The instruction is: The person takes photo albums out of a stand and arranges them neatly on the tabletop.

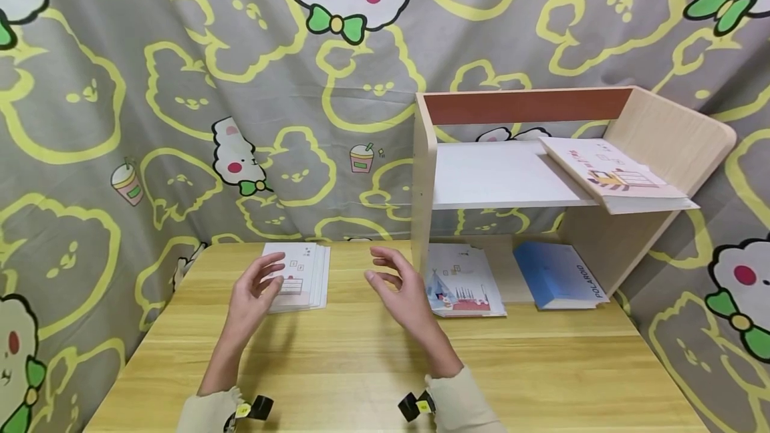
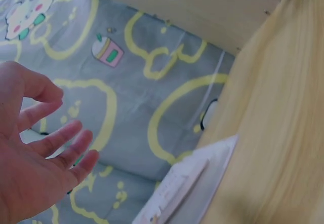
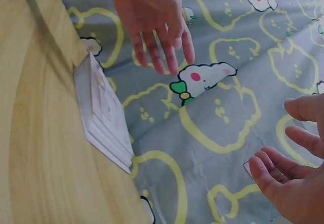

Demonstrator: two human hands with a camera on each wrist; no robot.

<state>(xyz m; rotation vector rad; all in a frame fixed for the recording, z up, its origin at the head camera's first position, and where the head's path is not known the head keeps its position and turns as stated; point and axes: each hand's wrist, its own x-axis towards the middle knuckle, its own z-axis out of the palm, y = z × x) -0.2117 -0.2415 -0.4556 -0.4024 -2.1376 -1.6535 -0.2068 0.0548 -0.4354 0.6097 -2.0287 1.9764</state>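
In the head view my left hand [image 1: 255, 289] hovers by a small stack of white booklets [image 1: 303, 279] on the table, its fingers loosely bent around air. My right hand [image 1: 400, 289] is held above the table between that stack and the shelf, its palm turned inward and nothing in it. The left wrist view shows the left hand [image 2: 45, 153] with relaxed fingers and the stack's edge [image 2: 187, 183] below. From the right wrist, the right hand [image 3: 293, 168] appears at the right edge, apart from the booklets [image 3: 104, 112].
A wooden desktop shelf [image 1: 424, 172] stands at the right. A tilted book [image 1: 613, 172] lies on its upper board, overhanging the front. Beneath are an illustrated booklet [image 1: 460, 279] and a blue POLAROID book [image 1: 559, 276]. A patterned curtain [image 1: 289, 85] hangs behind the table [image 1: 337, 366].
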